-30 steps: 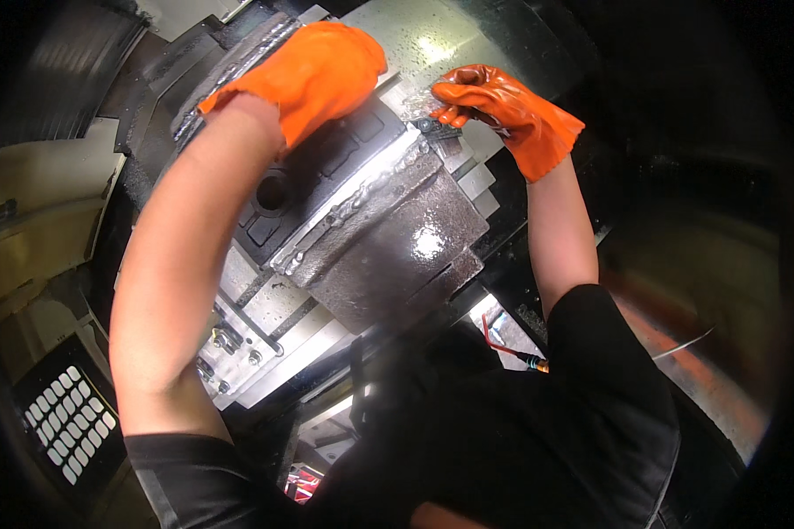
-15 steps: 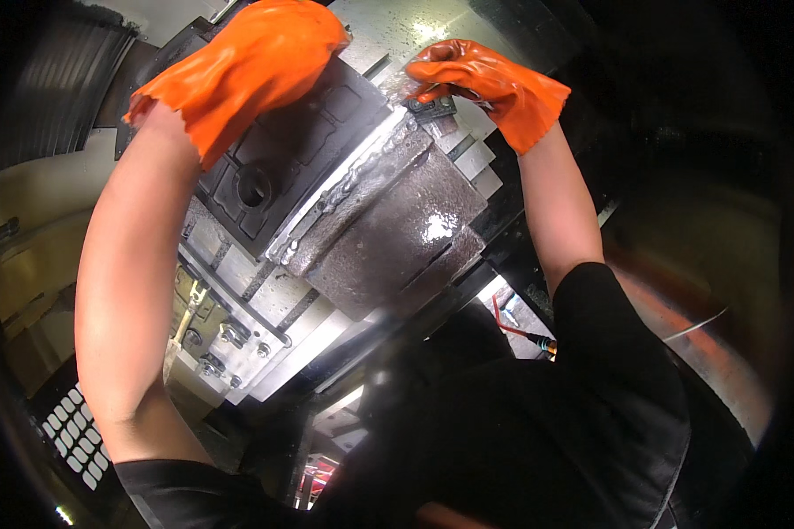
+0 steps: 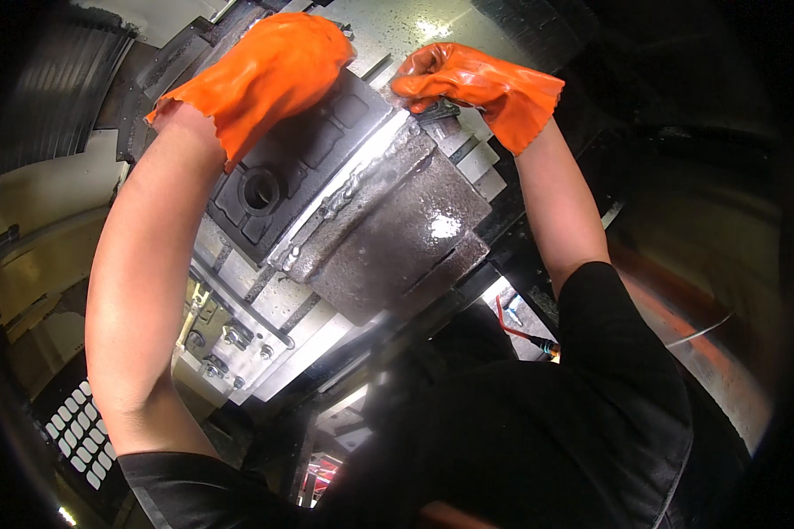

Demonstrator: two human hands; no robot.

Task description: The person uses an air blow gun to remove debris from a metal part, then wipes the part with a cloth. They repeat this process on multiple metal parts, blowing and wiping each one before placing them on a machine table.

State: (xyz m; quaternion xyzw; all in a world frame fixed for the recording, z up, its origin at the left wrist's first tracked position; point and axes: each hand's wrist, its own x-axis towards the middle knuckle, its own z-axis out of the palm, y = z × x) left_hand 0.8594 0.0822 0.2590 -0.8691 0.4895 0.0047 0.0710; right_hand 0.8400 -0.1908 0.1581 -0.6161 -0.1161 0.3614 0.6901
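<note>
My left hand (image 3: 278,75) wears an orange rubber glove and lies over the far left part of a dark cast metal block (image 3: 326,137); its fingers are hidden beyond the glove. A round hole (image 3: 260,189) shows in the block's upper face. My right hand (image 3: 476,84), gloved the same way, is at the block's far right corner with fingers curled inward. Whatever those fingers may hold is hidden. Just below them sits a small dark clamp-like part (image 3: 439,112). The block's near side is a rough, wet, rounded casting wall (image 3: 397,238).
Beneath the block lies a wet metal machine plate (image 3: 278,300) with slots and bolts. A black hose (image 3: 238,300) runs along its left side. Ribbed dark covers (image 3: 48,97) stand at the far left. A red cable (image 3: 507,322) shows at lower right.
My left hand has shifted slightly right and nearer over the block. The right hand's fingers have curled in a little more at the corner. The block stays in place.
</note>
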